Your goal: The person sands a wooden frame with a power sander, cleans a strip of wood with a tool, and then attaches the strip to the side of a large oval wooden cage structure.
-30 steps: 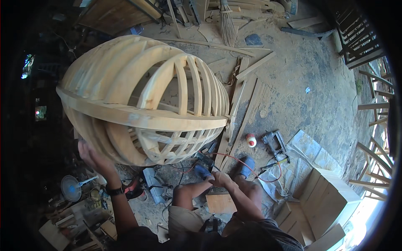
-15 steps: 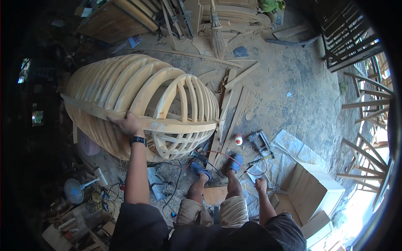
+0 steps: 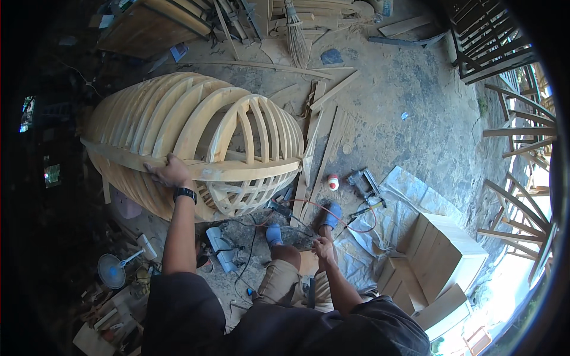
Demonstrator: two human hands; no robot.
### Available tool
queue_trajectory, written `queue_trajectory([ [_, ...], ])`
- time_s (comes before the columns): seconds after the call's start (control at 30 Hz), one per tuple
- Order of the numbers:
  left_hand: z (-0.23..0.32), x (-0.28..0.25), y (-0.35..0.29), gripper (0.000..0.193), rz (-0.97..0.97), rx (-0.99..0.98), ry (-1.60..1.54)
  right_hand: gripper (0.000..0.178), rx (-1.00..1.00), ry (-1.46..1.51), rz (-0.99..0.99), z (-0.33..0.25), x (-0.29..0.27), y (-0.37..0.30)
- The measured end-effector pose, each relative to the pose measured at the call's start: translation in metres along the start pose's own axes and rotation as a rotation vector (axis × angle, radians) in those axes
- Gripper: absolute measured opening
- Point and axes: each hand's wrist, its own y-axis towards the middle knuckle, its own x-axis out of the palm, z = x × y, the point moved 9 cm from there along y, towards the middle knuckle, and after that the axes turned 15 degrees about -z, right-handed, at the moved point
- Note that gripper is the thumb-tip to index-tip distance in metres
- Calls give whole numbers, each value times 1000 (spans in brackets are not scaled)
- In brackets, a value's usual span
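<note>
A large boat-shaped wooden frame (image 3: 196, 121), built of curved ribs joined by a long middle rail, lies on its side at the left. My left hand (image 3: 171, 173), with a dark watch on the wrist, is closed over that rail near the rounded end of the frame. In front of my right leg hangs my right hand (image 3: 323, 248), its fingers loosely apart. Nothing shows in it. Beyond it on the floor are a small white bottle with a red part (image 3: 333, 183) and a dark power tool (image 3: 363, 183).
A pale wooden cabinet (image 3: 442, 252) lies at the right by a plastic sheet (image 3: 409, 190). An orange cord (image 3: 356, 228) crosses near my feet. At the lower left stands a fan (image 3: 111, 270). Boards (image 3: 326, 154) and a broom (image 3: 295, 35) lie farther off.
My right hand has swung left and forward from beside my right leg to in front of it, and its fingers have loosened. My left hand stays on the rail. The view has shifted slightly.
</note>
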Motion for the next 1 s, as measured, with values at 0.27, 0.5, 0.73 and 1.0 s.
queue_trajectory([
  [0.27,-2,7,4,75,-19,-6,-39,30,-60,93,52,-15,-36,-21],
  [0.5,-1,-1,1,76,37,9,13,21,66,158,263,58,-131,-70],
  [0.73,-8,-2,2,76,50,-29,2,26,140,108,274,22,-150,-124],
  [1.0,-2,-5,-4,75,56,-65,-21,34,-167,161,48,-140,-86,-169],
])
